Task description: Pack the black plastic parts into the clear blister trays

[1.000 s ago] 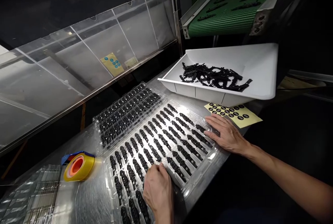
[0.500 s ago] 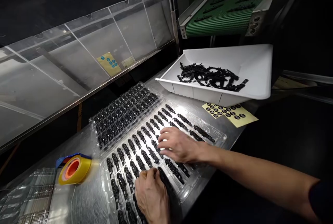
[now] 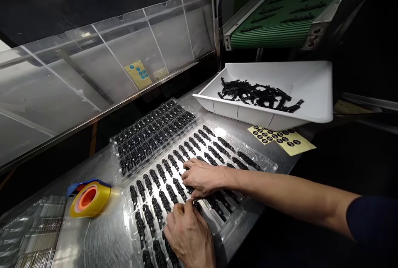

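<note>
A clear blister tray (image 3: 263,161) lies on the metal table, its rows filled with small black plastic parts (image 3: 214,148). My right hand (image 3: 202,176) rests flat on the middle rows, fingers spread and pointing left, pressing on the parts. My left hand (image 3: 188,232) sits at the tray's near edge, fingers curled down onto parts just below the right hand's fingertips. Neither hand lifts anything that I can see. A second, darker filled tray (image 3: 152,135) lies just behind the first one.
A white bin (image 3: 311,89) with a heap of loose black parts stands at the back right under a green conveyor (image 3: 273,27). Yellow sticker sheets (image 3: 284,138) lie before it. A yellow tape roll (image 3: 89,198) and stacked clear trays (image 3: 34,235) are left. A clear screen (image 3: 102,69) runs behind.
My right hand has swept left across the tray from its right end to the middle rows. My left hand has stayed at the near edge, shifting only slightly.
</note>
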A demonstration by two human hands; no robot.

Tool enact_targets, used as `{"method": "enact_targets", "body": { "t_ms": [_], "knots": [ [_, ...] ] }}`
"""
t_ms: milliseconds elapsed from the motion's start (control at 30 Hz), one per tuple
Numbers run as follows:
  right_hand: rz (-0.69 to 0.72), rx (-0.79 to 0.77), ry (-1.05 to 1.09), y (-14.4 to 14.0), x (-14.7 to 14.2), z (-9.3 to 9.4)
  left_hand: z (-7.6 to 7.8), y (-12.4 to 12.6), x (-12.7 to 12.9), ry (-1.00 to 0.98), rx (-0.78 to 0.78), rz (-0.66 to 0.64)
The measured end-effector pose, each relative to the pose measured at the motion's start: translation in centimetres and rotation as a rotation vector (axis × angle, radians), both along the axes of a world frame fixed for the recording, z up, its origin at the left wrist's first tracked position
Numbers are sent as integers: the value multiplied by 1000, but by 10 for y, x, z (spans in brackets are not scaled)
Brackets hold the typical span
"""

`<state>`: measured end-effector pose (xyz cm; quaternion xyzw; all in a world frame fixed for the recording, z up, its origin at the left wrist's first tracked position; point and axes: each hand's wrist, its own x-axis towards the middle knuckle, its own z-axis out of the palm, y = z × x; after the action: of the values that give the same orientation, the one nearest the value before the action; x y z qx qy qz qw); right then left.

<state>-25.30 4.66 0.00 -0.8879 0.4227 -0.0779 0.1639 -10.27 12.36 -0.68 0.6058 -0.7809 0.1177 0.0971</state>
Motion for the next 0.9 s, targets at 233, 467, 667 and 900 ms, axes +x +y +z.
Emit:
{"method": "enact_targets", "body": {
  "t_ms": [233, 467, 667, 900],
  "knots": [
    [57, -118, 42, 7, 2, 0, -2, 9, -3, 35, 140, -10],
    [-217, -65, -193, -1, -10, 15, 15, 8, -14, 176, 504, 165],
    [-128, 41, -62, -30, -2, 15, 28, -4, -16, 459, 637, 340],
    [-182, -133, -15, -26, 6, -3, 21, -11, 1, 773, 657, 348]
  ]
}}
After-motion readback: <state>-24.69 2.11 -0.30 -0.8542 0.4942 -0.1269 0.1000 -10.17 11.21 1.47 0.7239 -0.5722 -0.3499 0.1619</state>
